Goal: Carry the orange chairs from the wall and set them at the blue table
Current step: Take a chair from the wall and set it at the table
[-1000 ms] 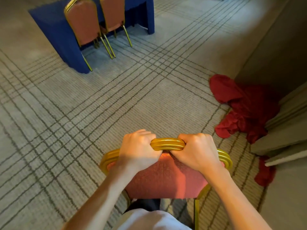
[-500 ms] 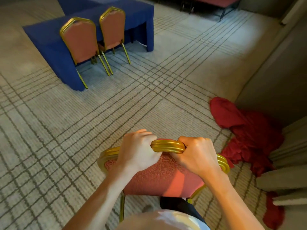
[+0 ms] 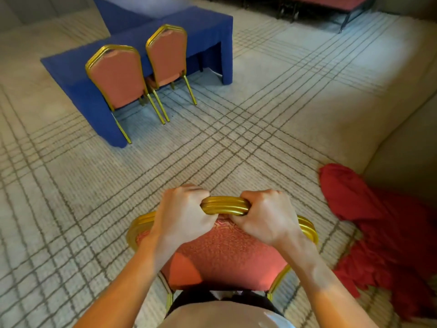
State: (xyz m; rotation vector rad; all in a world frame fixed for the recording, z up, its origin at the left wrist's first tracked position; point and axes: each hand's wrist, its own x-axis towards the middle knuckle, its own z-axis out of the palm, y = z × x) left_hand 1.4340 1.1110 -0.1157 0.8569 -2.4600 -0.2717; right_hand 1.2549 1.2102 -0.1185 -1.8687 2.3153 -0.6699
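An orange chair [image 3: 224,254] with a gold frame is right in front of me, its backrest facing me. My left hand [image 3: 183,215] and my right hand [image 3: 267,216] both grip the gold top rail of its back, side by side. Far ahead at the upper left stands the blue table [image 3: 208,27]. Two more orange chairs, one on the left [image 3: 118,76] and one on the right [image 3: 168,55], stand pushed in at its near side. The seat and legs of the chair I hold are mostly hidden.
A crumpled red cloth [image 3: 383,233] lies on the carpet at the right, against a beige wall [image 3: 406,147]. Patterned beige carpet [image 3: 236,138] stretches between me and the table. A low dark-framed platform [image 3: 331,5] stands at the far back.
The view has tilted up, so the table and its two chairs sit lower in the frame and look nearer. Both hands keep the same grip on the chair back.
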